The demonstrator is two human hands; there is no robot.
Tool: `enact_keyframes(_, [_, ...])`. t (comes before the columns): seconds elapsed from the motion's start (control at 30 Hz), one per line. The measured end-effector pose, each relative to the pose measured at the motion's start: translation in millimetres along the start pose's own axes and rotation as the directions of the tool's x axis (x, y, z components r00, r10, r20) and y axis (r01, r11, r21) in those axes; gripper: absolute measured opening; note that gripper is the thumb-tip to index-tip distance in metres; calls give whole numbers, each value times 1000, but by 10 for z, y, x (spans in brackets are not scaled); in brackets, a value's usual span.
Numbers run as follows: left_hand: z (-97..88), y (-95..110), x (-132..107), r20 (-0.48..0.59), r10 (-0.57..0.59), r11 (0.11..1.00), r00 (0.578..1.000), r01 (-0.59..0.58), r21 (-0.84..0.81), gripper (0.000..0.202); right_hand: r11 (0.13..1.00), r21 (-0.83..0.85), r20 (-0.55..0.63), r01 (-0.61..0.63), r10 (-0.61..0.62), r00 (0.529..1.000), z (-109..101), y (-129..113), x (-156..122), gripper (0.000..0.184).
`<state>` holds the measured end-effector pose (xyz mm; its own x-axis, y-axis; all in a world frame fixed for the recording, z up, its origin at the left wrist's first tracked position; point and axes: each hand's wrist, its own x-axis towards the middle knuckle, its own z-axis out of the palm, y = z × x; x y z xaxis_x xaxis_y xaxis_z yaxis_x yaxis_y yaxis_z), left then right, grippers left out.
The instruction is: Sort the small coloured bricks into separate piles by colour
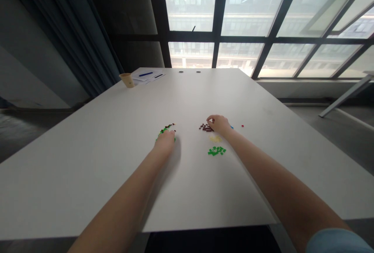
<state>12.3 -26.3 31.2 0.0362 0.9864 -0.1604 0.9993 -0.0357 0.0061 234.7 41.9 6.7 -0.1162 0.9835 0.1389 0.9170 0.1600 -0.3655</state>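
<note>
My left hand [166, 139] rests over a curved cluster of small green and dark brown pieces [164, 129] on the table. Its fingers are bent together and pressed down, hiding part of the cluster and whatever lies beneath them. Over on the right, my right hand [219, 123] is at the edge of a pile of small dark brown pieces [205, 128], thumb and forefinger pinched together. Anything between those fingertips is too small to make out. Nearer to me lie pale yellow pieces [215, 139] and a spread of flat green pieces [216, 151].
Blue pieces [231, 127] peek out beside my right wrist, with a small red piece [242, 125] farther right. A paper cup [127, 80] and papers [143, 77] with a blue pen [146, 74] sit at the white table's [189, 101] far left.
</note>
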Motion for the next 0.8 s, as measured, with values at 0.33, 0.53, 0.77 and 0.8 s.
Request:
enact_keyframes(0.33, [-33,13,7,14,41,999,999,-41,36,29,997,61,-111,-40,46,993,-204,492,-561,24])
enact_keyframes(0.53, [-3,-8,49,9,33,998,999,-34,53,26,994,113,-204,9,14,979,-99,713,-725,24])
enact_keyframes(0.77, [-2,16,46,-15,37,997,999,-36,67,29,981,178,-220,78,-38,975,-134,624,-733,23])
enact_keyframes(0.8, [-2,19,43,-17,36,997,999,-35,68,29,980,184,-214,81,-40,976,-147,614,-742,23])
